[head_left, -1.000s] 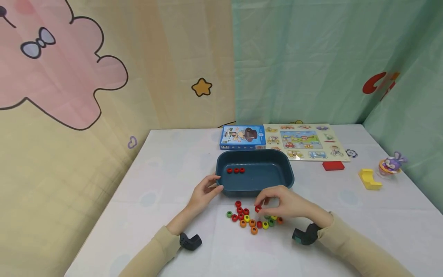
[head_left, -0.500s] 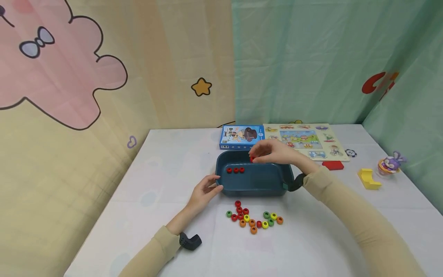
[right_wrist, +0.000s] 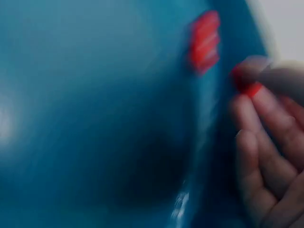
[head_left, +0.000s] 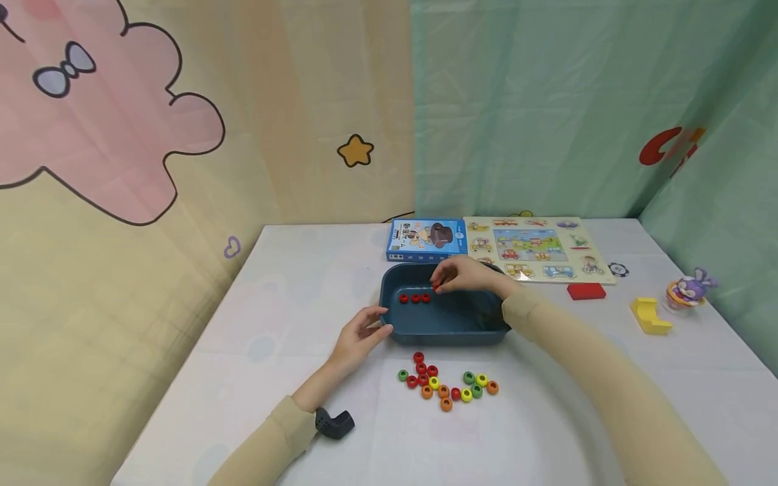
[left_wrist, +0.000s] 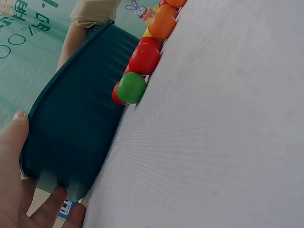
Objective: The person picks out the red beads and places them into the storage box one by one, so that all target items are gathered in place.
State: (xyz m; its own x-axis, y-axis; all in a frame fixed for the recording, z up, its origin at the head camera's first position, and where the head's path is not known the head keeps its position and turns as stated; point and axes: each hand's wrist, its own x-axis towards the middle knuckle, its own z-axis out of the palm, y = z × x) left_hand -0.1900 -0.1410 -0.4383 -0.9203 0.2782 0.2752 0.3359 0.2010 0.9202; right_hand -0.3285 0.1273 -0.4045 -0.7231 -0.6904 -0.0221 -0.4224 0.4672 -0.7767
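A dark blue-green tray (head_left: 446, 339) stands on the table with a row of 3 red beads (head_left: 415, 298) inside, at its left. Above the tray floor, just right of that row, my right hand (head_left: 467, 274) pinches another red bead (head_left: 435, 287) between thumb and fingers. This bead (right_wrist: 244, 85) also shows, blurred, in the right wrist view. My left hand (head_left: 357, 341) touches the tray's near left corner, fingers spread along the outside; the left wrist view shows the thumb (left_wrist: 15, 130) by the rim. In front of the tray lie several red, orange, yellow and green beads (head_left: 444, 391).
Behind the tray are a blue box (head_left: 427, 239) and a picture puzzle board (head_left: 550, 271). To the right lie a red block (head_left: 586, 291), a yellow curved block (head_left: 650, 317) and a purple rabbit toy (head_left: 689, 290). Curtains hang behind the table.
My right hand has carried a red bead from the loose group to above the tray's back, then lowered it inside toward the row. My left hand stays at the corner.
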